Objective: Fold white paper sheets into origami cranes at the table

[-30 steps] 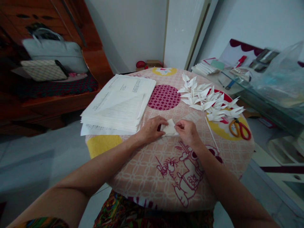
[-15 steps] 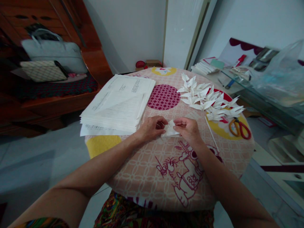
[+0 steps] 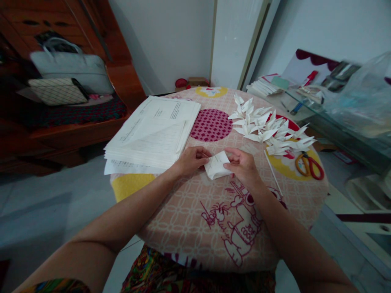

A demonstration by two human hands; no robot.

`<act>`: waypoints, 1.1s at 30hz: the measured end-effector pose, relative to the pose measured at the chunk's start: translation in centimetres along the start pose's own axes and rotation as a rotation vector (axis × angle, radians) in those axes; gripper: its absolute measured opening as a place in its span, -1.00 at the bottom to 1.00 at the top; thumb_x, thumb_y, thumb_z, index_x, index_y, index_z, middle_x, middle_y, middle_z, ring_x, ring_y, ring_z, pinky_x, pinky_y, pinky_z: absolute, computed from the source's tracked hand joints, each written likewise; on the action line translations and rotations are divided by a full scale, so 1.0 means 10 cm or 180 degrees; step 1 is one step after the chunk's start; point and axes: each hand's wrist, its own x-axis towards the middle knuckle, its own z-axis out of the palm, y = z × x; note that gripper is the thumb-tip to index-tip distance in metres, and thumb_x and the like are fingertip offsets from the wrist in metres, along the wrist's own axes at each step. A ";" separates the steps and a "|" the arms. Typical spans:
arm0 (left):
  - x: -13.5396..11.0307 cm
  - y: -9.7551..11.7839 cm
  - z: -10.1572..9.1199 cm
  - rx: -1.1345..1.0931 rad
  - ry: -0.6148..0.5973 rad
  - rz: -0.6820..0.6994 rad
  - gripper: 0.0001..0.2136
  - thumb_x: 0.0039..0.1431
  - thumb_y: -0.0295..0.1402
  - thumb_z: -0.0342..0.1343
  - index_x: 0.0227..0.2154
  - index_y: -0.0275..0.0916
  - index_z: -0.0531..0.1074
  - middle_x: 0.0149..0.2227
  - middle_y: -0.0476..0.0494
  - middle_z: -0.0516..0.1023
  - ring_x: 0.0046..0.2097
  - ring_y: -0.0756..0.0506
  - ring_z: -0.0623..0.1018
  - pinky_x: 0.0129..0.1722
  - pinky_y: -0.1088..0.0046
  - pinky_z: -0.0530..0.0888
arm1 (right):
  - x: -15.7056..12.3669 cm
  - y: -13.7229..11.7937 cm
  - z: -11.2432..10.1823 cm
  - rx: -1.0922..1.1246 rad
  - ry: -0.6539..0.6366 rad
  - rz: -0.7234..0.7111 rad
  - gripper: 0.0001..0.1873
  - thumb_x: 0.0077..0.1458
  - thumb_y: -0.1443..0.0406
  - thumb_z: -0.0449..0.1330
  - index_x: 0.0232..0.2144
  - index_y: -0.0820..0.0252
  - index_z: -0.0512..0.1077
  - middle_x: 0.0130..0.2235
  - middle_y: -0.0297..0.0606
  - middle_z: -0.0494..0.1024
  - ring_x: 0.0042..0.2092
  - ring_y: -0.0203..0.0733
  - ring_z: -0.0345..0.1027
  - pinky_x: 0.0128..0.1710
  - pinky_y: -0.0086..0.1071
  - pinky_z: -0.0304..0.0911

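Note:
A small folded white paper piece (image 3: pixel 216 165) is raised just off the round table's patterned cloth (image 3: pixel 214 219), held between both hands. My left hand (image 3: pixel 191 159) pinches its left edge with curled fingers. My right hand (image 3: pixel 242 165) grips its right side, thumb on top. A thick stack of white printed sheets (image 3: pixel 154 132) lies to the left of my hands. Several finished white folded paper shapes (image 3: pixel 269 130) are heaped at the table's far right.
Orange-handled scissors (image 3: pixel 309 165) lie at the right edge, with a thin white stick (image 3: pixel 273 173) beside my right hand. A glass table (image 3: pixel 345 122) with clutter and a plastic bag stands to the right. A wooden bench (image 3: pixel 70 106) with bags is at left.
The folded paper has been lifted and opened out a little between my hands; it lay flatter on the cloth a second ago. Both hands stayed in place.

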 end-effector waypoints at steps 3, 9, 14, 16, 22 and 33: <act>-0.01 0.02 0.03 -0.0293 -0.0110 -0.0070 -0.79 0.02 -0.47 0.20 -0.23 -0.35 0.48 -0.41 -0.07 0.59 -0.43 0.04 0.53 -0.45 0.58 0.46 | -0.01 -0.02 -0.01 -0.0008 0.0081 -0.0016 -0.28 -0.24 0.26 0.32 0.07 0.28 0.45 -0.27 -0.13 0.67 -0.50 -0.21 0.43 -0.72 -0.48 0.17; -0.01 -0.03 0.10 -0.0378 0.0029 -0.0092 -0.79 -0.04 -0.54 0.23 -0.27 -0.33 0.46 -0.49 -0.01 0.54 -0.49 0.04 0.50 -0.49 0.55 0.48 | 0.00 -0.01 0.00 -0.0027 0.0166 0.0066 -0.35 -0.26 0.29 0.31 -0.01 0.32 0.49 -0.32 -0.14 0.67 -0.51 -0.20 0.44 -0.68 -0.45 0.23; -0.02 0.01 0.10 -0.1055 0.0029 -0.0314 -0.78 -0.06 -0.52 0.28 -0.30 -0.34 0.46 -0.46 -0.04 0.54 -0.48 0.06 0.48 -0.50 0.58 0.44 | 0.01 0.04 -0.03 0.0020 0.0122 0.0052 -0.27 -0.25 0.30 0.35 0.08 0.29 0.45 -0.38 -0.21 0.67 -0.48 -0.18 0.47 -0.56 -0.41 0.32; -0.04 0.04 0.10 -0.1361 0.0024 -0.0383 -0.77 -0.08 -0.51 0.30 -0.30 -0.33 0.46 -0.43 -0.04 0.54 -0.47 0.07 0.49 -0.50 0.58 0.43 | 0.01 0.05 -0.04 0.0031 0.0074 0.0026 -0.25 -0.24 0.30 0.36 0.10 0.27 0.43 -0.36 -0.22 0.67 -0.46 -0.18 0.48 -0.53 -0.39 0.34; -0.02 0.01 0.11 -0.1192 0.0182 -0.0300 -0.75 -0.10 -0.48 0.31 -0.32 -0.29 0.42 -0.49 0.01 0.50 -0.50 0.06 0.46 -0.50 0.56 0.40 | -0.02 0.01 -0.02 0.0014 0.0018 0.0240 -0.20 -0.23 0.30 0.37 0.15 0.27 0.40 -0.34 -0.19 0.67 -0.46 -0.16 0.48 -0.58 -0.40 0.32; -0.02 -0.03 0.04 0.1285 0.0227 0.0703 -0.83 -0.03 -0.52 0.17 -0.34 -0.28 0.59 -0.37 -0.07 0.53 -0.39 0.03 0.45 -0.36 0.49 0.39 | -0.03 -0.03 0.00 0.0141 0.0083 0.0562 -0.20 -0.24 0.37 0.32 0.16 0.31 0.40 -0.38 -0.20 0.65 -0.61 -0.29 0.30 -0.77 -0.48 0.10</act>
